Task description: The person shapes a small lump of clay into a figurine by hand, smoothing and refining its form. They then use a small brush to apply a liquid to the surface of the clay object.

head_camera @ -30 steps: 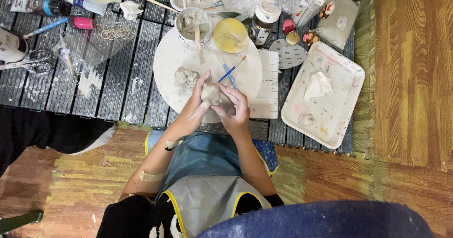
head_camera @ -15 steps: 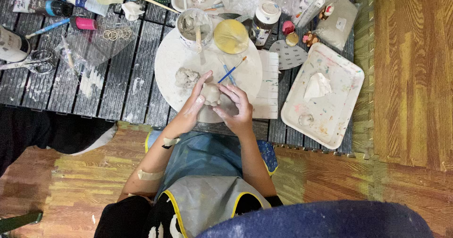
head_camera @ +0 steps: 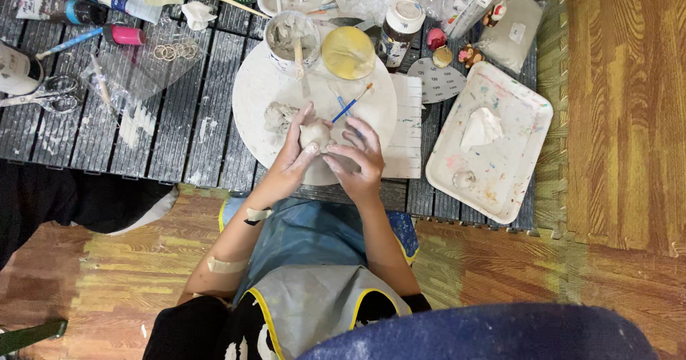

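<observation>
Little has shifted since the earlier frames: both hands stay at the near edge of the round white board (head_camera: 257,88), and the clay lump (head_camera: 315,133) has turned only slightly between them; the lump sits at the centre of the frame, just above the board's lower rim. Left hand (head_camera: 289,156) cups the lump from the left and below, its fingers (head_camera: 306,116) curled up over the lump's top and closed on it; right hand (head_camera: 357,161) presses in from the right, its fingers (head_camera: 336,161) bent narrow against the lump's lower right side, so the clay shows only in the gap between the 2 hands.

Just left of the left hand's fingers a second grey clay scrap (head_camera: 277,116) lies on the board, near but apart from the held lump; a blue-handled brush (head_camera: 351,105) lies slanted on the board just above the right hand, close to its knuckles. At the board's upper edge stand a clay-smeared cup (head_camera: 291,38) with a stick in it and a yellow bowl (head_camera: 348,51), side by side, with a dark jar (head_camera: 399,26) to their right. A paint-flecked white tray (head_camera: 514,153) fills the right of the desk (head_camera: 179,124), well apart from the hands; scissors (head_camera: 43,94) lie at the far left.
</observation>
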